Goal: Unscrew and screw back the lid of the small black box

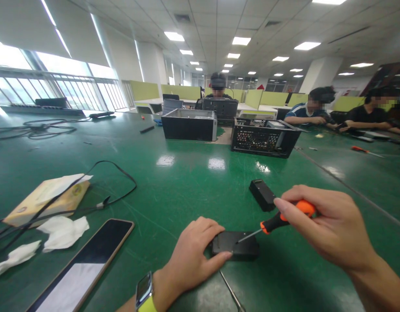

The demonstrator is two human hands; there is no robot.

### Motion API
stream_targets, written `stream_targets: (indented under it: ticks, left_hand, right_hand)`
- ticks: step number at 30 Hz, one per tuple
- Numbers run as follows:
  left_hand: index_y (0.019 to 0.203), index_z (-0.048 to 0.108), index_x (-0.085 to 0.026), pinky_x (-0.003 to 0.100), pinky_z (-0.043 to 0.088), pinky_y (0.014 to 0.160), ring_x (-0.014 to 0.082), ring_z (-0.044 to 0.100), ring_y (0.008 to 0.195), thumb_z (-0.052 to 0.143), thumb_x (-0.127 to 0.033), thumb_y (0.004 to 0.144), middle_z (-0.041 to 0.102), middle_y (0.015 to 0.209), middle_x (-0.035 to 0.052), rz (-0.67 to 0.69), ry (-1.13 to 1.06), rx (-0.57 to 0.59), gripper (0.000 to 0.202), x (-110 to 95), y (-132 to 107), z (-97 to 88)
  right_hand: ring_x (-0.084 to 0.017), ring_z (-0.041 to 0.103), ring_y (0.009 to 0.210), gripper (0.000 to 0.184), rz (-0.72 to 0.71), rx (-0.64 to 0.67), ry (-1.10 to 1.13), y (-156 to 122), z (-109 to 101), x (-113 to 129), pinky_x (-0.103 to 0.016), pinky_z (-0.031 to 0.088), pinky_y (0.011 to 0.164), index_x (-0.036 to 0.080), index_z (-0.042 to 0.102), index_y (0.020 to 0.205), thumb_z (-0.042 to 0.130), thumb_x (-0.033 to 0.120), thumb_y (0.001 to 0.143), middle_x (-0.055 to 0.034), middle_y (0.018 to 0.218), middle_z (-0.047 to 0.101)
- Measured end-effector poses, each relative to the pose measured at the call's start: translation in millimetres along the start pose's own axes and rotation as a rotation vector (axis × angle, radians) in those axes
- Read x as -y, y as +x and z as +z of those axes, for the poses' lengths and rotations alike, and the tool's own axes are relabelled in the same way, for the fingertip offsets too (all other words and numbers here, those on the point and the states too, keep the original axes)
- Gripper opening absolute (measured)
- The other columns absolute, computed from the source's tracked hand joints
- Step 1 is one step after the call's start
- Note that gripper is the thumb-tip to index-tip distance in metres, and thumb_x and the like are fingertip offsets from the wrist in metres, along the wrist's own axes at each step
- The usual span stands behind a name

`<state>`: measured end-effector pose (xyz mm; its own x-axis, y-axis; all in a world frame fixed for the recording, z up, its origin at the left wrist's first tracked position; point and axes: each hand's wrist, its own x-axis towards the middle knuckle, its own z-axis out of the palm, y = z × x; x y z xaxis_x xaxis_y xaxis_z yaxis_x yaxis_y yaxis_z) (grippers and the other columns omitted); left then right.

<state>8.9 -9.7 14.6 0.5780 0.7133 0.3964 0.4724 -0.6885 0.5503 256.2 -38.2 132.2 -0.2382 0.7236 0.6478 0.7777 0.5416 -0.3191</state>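
My left hand (198,251) grips the left end of a flat black rectangular box (245,248) lying on the green table (174,195). In my right hand (333,225) is a screwdriver (274,223) with an orange and black handle. Its shaft slants down to the left, and the tip meets the top face of the box; whether it sits in a screw I cannot tell. A second black box (262,195) of similar look lies just beyond the screwdriver handle. Below the held box, a thin metal tool (231,290) rests near my left wrist, partly cut off by the frame.
At the left lie a phone (86,264), crumpled tissues (64,232), a tissue pack (52,197) and black cables (122,197). Farther back stand two open metal computer cases (188,125). Another orange screwdriver (365,151) lies far right, near two seated people. A third person sits behind the cases.
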Motion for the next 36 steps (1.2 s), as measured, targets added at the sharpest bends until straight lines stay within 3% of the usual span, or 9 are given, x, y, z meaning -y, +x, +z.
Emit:
stream_targets:
  ticks: [4,36]
  left_hand:
    - [0.111,0.063,-0.02,0.04,0.049,0.083,0.0256,0.06,0.094,0.068,-0.04,0.085,0.066,0.106,0.0089,0.002,0.001,0.005,0.033,0.6,0.1,-0.1]
    - [0.112,0.063,-0.02,0.04,0.048,0.082,0.0259,0.059,0.094,0.068,-0.041,0.086,0.065,0.106,0.0079,-0.004,0.001,0.019,0.034,1.8,0.2,0.7]
  right_hand:
    - [-0.01,0.05,0.047,0.028,-0.009,0.072,0.051,-1.0,7.3,5.6,-0.025,0.038,0.049,0.021,0.062,0.066,0.056,0.031,0.091,0.0019,0.056,0.06]
    - [-0.008,0.051,0.05,0.021,-0.082,0.085,0.093,0.9,9.8,5.2,-0.022,0.038,0.051,0.018,0.062,0.069,0.058,0.024,0.089,0.0035,0.058,0.059]
